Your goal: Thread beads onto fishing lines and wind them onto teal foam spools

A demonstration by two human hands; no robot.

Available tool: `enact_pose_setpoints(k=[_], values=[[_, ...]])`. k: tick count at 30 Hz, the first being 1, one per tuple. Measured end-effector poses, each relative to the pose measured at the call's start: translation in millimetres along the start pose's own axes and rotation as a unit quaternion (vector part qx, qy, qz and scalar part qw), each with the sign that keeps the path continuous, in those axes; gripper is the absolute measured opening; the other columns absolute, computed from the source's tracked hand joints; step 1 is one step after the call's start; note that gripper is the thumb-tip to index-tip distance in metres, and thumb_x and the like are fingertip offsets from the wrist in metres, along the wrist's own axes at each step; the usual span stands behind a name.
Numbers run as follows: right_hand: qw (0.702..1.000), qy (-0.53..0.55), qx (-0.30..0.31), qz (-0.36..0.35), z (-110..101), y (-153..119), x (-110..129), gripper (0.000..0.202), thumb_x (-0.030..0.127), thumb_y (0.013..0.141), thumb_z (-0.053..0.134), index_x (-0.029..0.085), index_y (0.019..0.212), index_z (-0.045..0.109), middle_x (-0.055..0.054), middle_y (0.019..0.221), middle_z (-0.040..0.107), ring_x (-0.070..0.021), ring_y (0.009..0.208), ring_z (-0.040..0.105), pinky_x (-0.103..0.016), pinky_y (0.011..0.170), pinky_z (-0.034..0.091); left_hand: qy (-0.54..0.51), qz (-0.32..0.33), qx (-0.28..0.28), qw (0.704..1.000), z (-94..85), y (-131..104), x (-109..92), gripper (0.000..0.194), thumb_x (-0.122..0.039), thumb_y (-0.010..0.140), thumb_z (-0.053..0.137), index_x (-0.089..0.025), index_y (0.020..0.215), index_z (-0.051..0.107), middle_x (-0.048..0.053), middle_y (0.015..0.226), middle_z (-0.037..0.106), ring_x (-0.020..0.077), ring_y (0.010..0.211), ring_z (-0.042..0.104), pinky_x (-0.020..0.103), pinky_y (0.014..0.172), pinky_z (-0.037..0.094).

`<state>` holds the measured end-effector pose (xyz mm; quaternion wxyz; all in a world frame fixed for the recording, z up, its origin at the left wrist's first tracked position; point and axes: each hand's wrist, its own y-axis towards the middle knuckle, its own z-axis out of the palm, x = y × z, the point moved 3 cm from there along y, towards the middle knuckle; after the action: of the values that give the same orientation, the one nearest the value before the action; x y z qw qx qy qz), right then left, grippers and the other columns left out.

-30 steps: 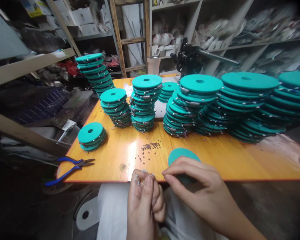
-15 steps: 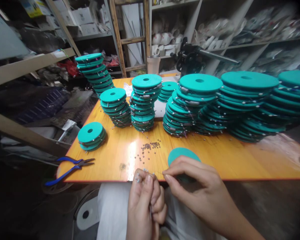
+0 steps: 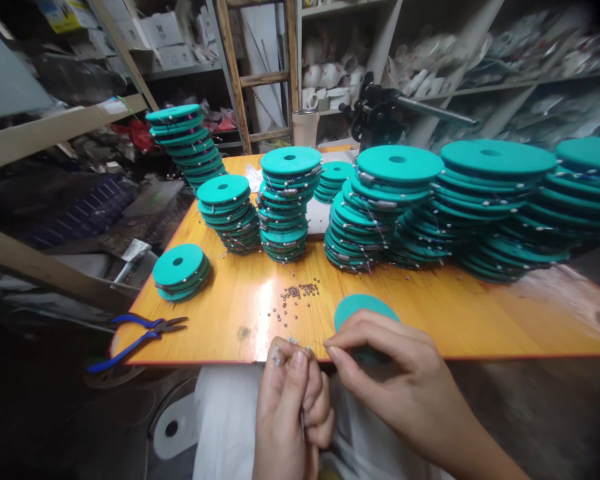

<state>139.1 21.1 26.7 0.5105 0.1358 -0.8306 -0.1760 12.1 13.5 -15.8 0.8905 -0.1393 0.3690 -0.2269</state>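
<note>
At the table's front edge, my left hand [image 3: 293, 400] is closed, with several small pale beads [image 3: 279, 357] showing at its fingertips; the rest of what it holds is hidden. Just to its right, my right hand [image 3: 400, 380] pinches something thin, too small to make out. A green disc [image 3: 363, 308] lies partly behind my right hand. Small dark beads [image 3: 300, 291] are scattered on the wooden table [image 3: 230, 293] beyond my hands.
Tall stacks of green discs [image 3: 399, 163] line the table's back and right. A short stack [image 3: 180, 263] and blue-handled pliers [image 3: 153, 328] are at the left. Behind stand a cup [image 3: 305, 128], a black metal device [image 3: 377, 113], a ladder [image 3: 264, 79] and shelves.
The view has shifted very slightly, so the table and stacks sit a little further left. Both hands hold nearly the same pose and place.
</note>
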Motion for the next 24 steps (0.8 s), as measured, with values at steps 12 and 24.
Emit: enact_pose_setpoints(k=[12, 24], values=[[1.0, -0.007, -0.013, -0.01, -0.4, -0.8, 0.9, 0.014, 0.013, 0.091, 0.06, 0.018, 0.079, 0.065, 0.002, 0.074, 0.061, -0.0066, 0.069, 0.058, -0.02, 0.063, 0.046, -0.005, 0.005, -0.004, 1.0, 2.2, -0.6, 0.6, 0.054, -0.045, 0.08, 0.077, -0.024, 0.079, 0.028, -0.013, 0.055, 0.033, 0.001, 0.045, 0.01, 0.011, 0.039, 0.011], [1.0, -0.001, -0.005, -0.016, 0.0, -0.8, 1.1, 0.014, 0.01, 0.09, 0.059, 0.017, 0.079, 0.064, 0.001, 0.072, 0.061, -0.0073, 0.067, 0.058, -0.02, 0.061, 0.045, -0.031, -0.006, -0.002, 0.999, 2.1, 0.0, -1.1, 0.052, -0.039, 0.081, 0.077, -0.024, 0.078, 0.027, -0.012, 0.056, 0.032, 0.0018, 0.046, 0.007, 0.012, 0.039, 0.009]])
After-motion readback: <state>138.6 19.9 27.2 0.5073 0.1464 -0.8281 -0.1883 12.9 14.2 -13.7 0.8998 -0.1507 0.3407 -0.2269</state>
